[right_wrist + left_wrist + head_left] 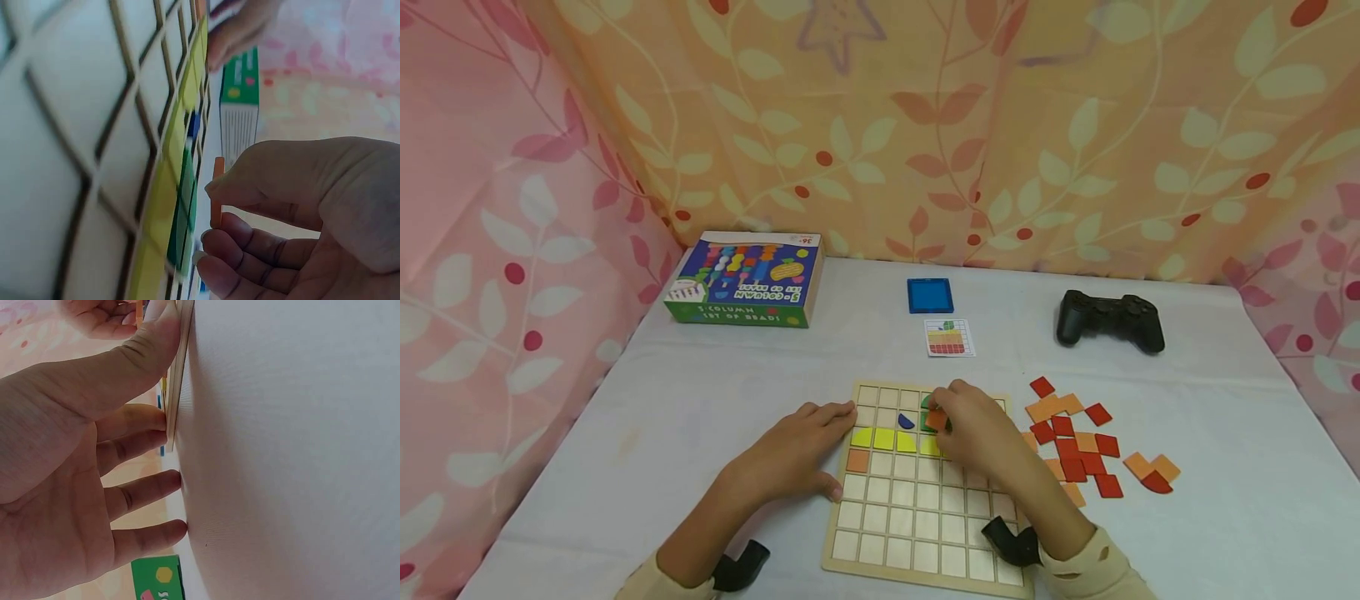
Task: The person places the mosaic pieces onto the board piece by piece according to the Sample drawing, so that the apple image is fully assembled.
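Over the upper part of a wooden grid board, my right hand pinches an orange square tile between thumb and fingers. Beneath and beside it lie green pieces in the grid. My left hand rests at the board's left edge, its thumb and fingers straight along the rim, fingertips on the tablecloth. On the board, a row of yellow pieces runs across, a blue piece sits above it, and an orange tile fills the leftmost cell below. Part of the yellow row is hidden by my right hand.
Loose red and orange tiles lie scattered right of the board. Behind it are a small pattern card and a blue square tray. A boxed bead set stands back left, a black game controller back right.
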Available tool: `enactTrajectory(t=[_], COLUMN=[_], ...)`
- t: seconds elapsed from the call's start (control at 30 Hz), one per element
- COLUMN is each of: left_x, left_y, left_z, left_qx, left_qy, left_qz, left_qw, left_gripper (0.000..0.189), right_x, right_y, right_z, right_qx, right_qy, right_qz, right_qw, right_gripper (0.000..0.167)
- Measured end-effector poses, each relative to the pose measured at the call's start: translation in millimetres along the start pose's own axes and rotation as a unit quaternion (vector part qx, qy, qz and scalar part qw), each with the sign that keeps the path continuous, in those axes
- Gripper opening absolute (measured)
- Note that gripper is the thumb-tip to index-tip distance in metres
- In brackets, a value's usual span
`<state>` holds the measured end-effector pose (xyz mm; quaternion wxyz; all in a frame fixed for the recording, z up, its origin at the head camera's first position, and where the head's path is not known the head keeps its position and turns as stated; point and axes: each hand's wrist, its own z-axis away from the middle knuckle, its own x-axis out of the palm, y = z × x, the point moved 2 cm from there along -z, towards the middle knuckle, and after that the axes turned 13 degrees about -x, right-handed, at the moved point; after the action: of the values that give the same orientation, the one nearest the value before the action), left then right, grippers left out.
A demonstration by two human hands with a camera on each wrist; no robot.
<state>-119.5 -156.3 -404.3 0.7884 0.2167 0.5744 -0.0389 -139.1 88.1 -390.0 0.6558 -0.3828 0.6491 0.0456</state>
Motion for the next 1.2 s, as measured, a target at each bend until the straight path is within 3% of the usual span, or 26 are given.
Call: enactTrajectory(t=[0.27, 0.47, 0.93, 1.07, 1.2], left_x=[0.7, 1.1, -0.4, 0.7, 1.8], left_y=[-1.9, -2.4, -3.6, -3.0, -2.8], left_z=[-1.1, -1.3, -1.4, -1.7, -2.7], left_qx=[0.006, 0.007, 0.009, 0.012, 0.006], left_qy=[0.001, -0.002, -0.001, 0.000, 0.003], left_qz=[0.000, 0.003, 0.004, 0.006, -0.007], left_qw=[1.0000, 1.0000, 0.9999, 0.9999, 0.9999], left_gripper=[0.100, 0.100, 0.100, 0.100, 0.102], right_x=[20, 37, 41, 40, 28], right_y=[-37, -54, -46, -41, -31], right_z=[-2.5, -4.8, -7.0, 0.0, 10.3], right_qx=[-0.128, -0.178, -0.167, -0.156, -0.129], right_qy=[-0.004, -0.033, -0.027, -0.024, 0.006], right_qz=[0.025, 0.051, -0.006, -0.017, -0.020], right_qw=[0.9914, 0.9821, 0.9855, 0.9873, 0.9914], right_gripper=[0.020, 0.009, 0.006, 0.003, 0.007])
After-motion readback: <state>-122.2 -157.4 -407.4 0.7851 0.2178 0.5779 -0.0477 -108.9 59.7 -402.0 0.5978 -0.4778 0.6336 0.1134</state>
